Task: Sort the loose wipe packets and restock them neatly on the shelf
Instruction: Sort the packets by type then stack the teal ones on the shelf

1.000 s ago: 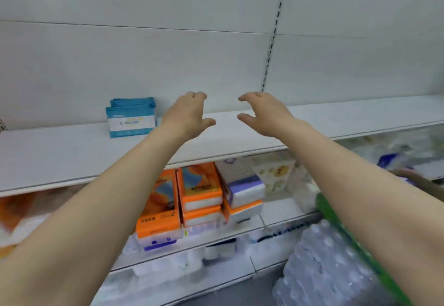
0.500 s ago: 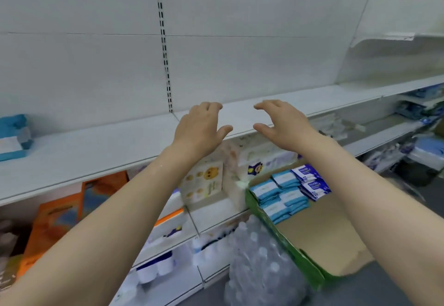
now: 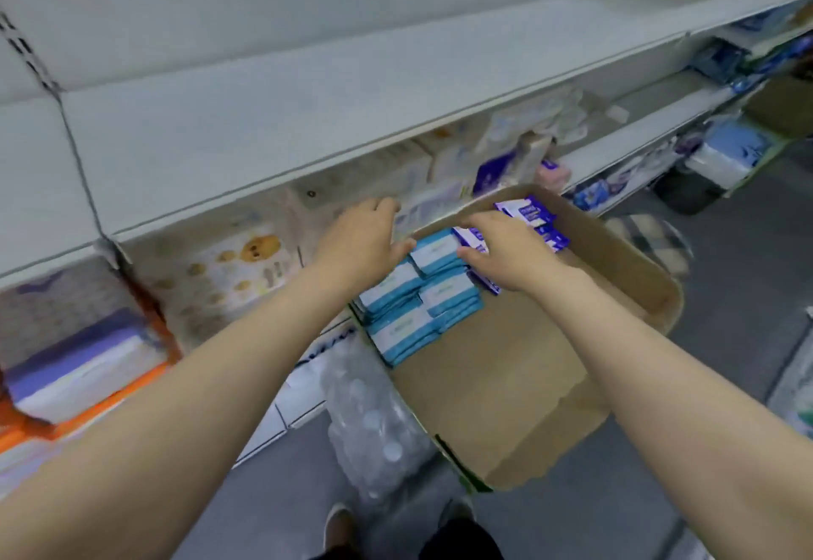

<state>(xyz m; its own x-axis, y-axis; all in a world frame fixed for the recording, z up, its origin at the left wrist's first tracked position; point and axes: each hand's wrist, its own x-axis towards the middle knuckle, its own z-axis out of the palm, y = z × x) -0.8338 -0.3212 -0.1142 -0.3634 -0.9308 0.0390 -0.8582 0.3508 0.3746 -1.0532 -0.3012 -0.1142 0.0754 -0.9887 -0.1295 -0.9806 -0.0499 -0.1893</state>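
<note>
None of the printing can be read: the labels on the packets are blurred, showing only as white panels with faint marks.

Your left hand [image 3: 363, 236] reaches over the near-left corner of the cardboard box [image 3: 519, 366], fingers relaxed and spread, its grip apart and holding nothing; the thumb lies just beside the topmost of the blue wipe packets [image 3: 418, 291]. Your right hand [image 3: 506, 251] is down inside the box, palm down, fingers lying over the purple wipe packets [image 3: 534, 218]. Whether its grip has closed on a packet you cannot tell, since the fingertips are hidden behind the hand.

The blue packets sit in short stacks along the left wall of the box, between your two hands and below them. The purple packets lie at the far end of the box, partly under your right hand. The rest of the box floor is bare cardboard.

Above the box runs the white shelf [image 3: 308, 110], well apart from the packets. On the shelf below it stand tissue packs [image 3: 220, 269] with a cartoon bear print and, to the left, orange and purple packs [image 3: 79, 348], all blurred. A shrink-wrapped bundle of bottles [image 3: 369, 418] stands on the floor just beside the box's left wall
</note>
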